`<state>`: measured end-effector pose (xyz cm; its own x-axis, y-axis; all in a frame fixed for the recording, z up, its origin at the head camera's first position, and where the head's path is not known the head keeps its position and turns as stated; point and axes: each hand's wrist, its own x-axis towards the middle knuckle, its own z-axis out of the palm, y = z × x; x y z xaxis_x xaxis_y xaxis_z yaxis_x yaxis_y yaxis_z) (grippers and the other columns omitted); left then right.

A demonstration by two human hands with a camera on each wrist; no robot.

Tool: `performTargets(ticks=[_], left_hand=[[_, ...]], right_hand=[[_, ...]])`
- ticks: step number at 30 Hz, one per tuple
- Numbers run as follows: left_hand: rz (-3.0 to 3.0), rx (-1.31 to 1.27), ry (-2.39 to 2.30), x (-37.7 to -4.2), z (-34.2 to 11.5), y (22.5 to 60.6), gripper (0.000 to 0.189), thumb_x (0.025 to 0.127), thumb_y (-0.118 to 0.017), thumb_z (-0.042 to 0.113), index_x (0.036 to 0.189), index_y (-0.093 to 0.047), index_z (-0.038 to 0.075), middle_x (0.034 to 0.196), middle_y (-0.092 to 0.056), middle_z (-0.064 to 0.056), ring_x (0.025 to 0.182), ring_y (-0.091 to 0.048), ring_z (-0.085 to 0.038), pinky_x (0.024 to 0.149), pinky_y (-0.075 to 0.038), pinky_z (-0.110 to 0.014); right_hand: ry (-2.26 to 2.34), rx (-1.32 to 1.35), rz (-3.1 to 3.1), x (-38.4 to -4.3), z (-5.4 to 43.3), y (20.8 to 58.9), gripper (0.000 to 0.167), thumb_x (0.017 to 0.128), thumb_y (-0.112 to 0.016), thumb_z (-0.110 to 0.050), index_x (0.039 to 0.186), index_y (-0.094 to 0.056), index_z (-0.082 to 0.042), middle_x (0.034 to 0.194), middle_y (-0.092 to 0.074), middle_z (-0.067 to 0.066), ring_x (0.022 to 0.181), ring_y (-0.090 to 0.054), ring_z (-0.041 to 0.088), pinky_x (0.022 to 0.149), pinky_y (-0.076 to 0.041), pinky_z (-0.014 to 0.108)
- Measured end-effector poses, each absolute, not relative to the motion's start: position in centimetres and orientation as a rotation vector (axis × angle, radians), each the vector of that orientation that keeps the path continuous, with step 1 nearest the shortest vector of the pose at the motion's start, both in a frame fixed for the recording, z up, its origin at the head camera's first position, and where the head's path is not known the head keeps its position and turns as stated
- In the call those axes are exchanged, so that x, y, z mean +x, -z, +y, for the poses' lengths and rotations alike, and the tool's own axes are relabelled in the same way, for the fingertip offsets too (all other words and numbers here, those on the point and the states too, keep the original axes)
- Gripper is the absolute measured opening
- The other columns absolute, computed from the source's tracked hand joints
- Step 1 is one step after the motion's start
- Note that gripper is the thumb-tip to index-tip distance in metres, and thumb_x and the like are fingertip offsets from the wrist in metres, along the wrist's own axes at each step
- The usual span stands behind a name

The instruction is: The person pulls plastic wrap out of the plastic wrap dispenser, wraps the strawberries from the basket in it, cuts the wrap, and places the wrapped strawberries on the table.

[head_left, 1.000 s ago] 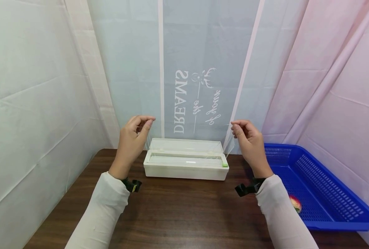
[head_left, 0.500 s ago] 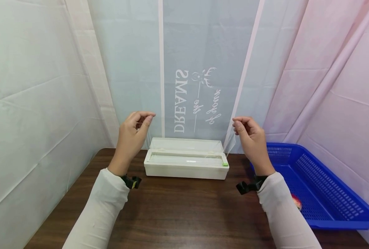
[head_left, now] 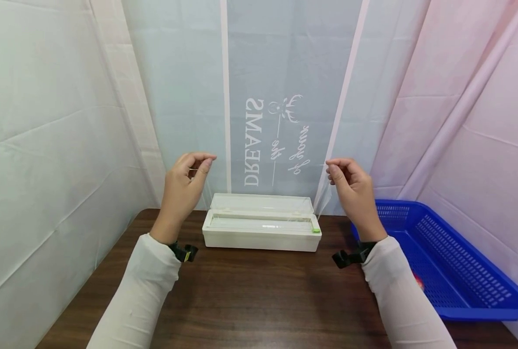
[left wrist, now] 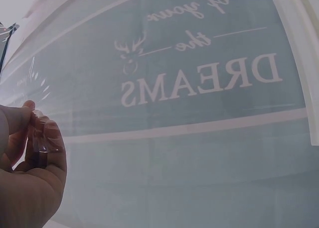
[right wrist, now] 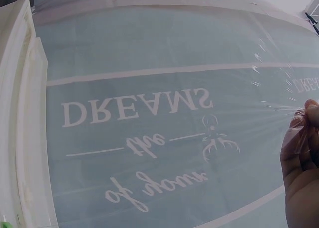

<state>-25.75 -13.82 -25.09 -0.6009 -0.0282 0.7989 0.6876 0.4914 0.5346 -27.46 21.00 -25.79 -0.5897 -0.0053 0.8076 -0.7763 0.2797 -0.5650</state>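
Note:
Both hands stretch a sheet of clear cling film point(head_left: 326, 196) between them, above and behind a white cling film dispenser point(head_left: 261, 241). My left hand point(head_left: 184, 178) pinches one corner between thumb and fingers; in the left wrist view the bunched film point(left wrist: 46, 134) shines against the fingers. The other corner is pinched by my right hand point(head_left: 350, 183), where creases point(right wrist: 279, 107) fan out from the fingertips in the right wrist view. The dispenser's lid point(head_left: 261, 202) stands raised at the back, with the roll point(head_left: 241, 223) inside and a green slider point(head_left: 315, 230) at its right end.
A blue perforated basket point(head_left: 481, 314) stands at the right of the brown wooden table point(head_left: 250, 295). Inside it a small red object point(head_left: 418, 281) is mostly hidden by the right sleeve. Pale cloth point(head_left: 189, 72) with mirrored lettering hangs close behind the dispenser.
Both hands have risen a little, pulling the film higher above the dispenser. The right hand has also drifted slightly to the right. The dispenser stays in place.

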Motion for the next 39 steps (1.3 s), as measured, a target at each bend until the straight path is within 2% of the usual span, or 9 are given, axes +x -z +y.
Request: performTargets(ticks=[7,25,34,39], left_hand=[[-1.942,-0.544,1.159,-25.7,-13.8,24.7,0.022,0.104,-0.058,0.019,0.114,-0.073,0.006,0.103,-0.065,-0.006,0.086,-0.055,-0.014,0.071,-0.045,-0.027],[-1.934,-0.542,1.148,-25.6,-13.7,23.8,0.022,0.104,-0.059,0.020,0.114,-0.073,0.006,0.106,-0.065,-0.007,0.087,-0.056,-0.014,0.071,-0.045,-0.027],[-1.913,-0.554,1.126,-25.6,-13.8,23.3,0.022,0.104,-0.059,0.019,0.113,-0.073,0.006,0.107,-0.065,-0.007,0.086,-0.056,-0.013,0.070,-0.044,-0.027],[-1.909,-0.560,1.126,-25.6,-13.8,23.0,0.022,0.103,-0.059,0.019,0.113,-0.073,0.006,0.107,-0.065,-0.007,0.085,-0.055,-0.013,0.070,-0.044,-0.026]], right_hand=[[-1.360,0.703,-1.837,-27.4,20.9,25.4,0.020,0.103,-0.055,-0.006,0.114,-0.066,0.008,0.092,-0.063,0.006,0.081,-0.059,0.013,0.073,-0.050,0.019],[-1.335,0.690,-1.850,-27.3,21.1,24.7,0.023,0.104,-0.055,-0.012,0.115,-0.066,0.005,0.095,-0.062,0.020,0.083,-0.060,0.014,0.074,-0.051,0.020],[-1.337,0.699,-1.827,-27.3,21.1,24.1,0.021,0.103,-0.054,-0.006,0.115,-0.065,0.008,0.092,-0.063,0.002,0.082,-0.059,0.014,0.073,-0.051,0.019],[-1.338,0.699,-1.823,-27.3,21.1,24.0,0.020,0.103,-0.055,-0.005,0.115,-0.064,0.008,0.093,-0.063,0.010,0.082,-0.059,0.014,0.073,-0.051,0.019]])
